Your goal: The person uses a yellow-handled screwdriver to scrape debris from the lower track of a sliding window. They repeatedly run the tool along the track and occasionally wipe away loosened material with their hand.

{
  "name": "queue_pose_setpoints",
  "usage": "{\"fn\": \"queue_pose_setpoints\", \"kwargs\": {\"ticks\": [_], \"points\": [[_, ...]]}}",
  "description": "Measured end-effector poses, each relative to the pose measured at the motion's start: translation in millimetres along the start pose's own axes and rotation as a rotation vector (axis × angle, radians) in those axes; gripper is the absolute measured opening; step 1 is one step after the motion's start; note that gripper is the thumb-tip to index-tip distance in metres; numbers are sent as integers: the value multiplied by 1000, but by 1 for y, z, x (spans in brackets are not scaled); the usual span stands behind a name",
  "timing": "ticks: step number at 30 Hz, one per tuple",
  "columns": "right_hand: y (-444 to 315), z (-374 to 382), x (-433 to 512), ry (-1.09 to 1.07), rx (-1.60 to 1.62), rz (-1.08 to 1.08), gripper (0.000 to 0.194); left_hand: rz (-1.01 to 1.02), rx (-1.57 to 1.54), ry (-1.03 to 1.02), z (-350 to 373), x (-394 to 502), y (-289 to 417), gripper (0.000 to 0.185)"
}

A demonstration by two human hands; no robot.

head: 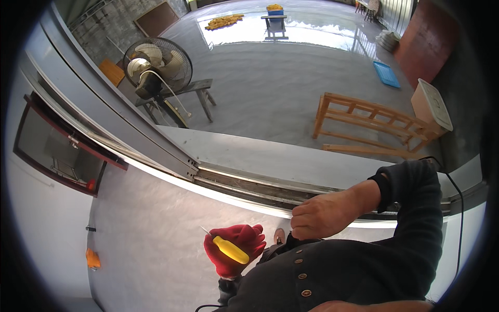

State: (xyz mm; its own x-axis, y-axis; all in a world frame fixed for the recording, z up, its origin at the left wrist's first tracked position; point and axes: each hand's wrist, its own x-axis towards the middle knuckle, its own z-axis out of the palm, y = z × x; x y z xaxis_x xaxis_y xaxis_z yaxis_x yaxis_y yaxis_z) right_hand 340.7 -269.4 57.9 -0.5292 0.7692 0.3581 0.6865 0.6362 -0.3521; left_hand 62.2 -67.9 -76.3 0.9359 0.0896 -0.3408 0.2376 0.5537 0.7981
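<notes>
My left hand (233, 249) wears a red knit glove and is turned palm up. Across that palm lies a screwdriver (230, 249) with a yellow handle and a thin metal shaft pointing away to the left. My right hand (325, 214) is bare, its fingers curled in and the back of the hand facing up. I see nothing in it, though the inside of the fist is hidden. It hangs at the near edge of a sliding window's metal track (253, 191), which looks dirty along its grooves. Left of the track stands the window's grey frame (117, 105).
Beyond the sill (234, 144), a fan (158, 64) stands near a wooden bench (195, 89). A wooden rack (366, 117) and a lidded plastic bin (432, 105) are at the right. Corn cobs (224, 22) lie on the far floor. A black cable (461, 218) hangs on my right.
</notes>
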Motion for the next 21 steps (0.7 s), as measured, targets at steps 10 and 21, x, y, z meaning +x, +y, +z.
{"fn": "queue_pose_setpoints", "kwargs": {"ticks": [10, 21], "points": [[18, -18, 13, -8, 24, -33, 15, -41, -429, 149, -21, 3, -14, 108], [72, -61, 18, 14, -173, 118, 16, 175, -1247, -17, -1, 28, 22, 120]]}}
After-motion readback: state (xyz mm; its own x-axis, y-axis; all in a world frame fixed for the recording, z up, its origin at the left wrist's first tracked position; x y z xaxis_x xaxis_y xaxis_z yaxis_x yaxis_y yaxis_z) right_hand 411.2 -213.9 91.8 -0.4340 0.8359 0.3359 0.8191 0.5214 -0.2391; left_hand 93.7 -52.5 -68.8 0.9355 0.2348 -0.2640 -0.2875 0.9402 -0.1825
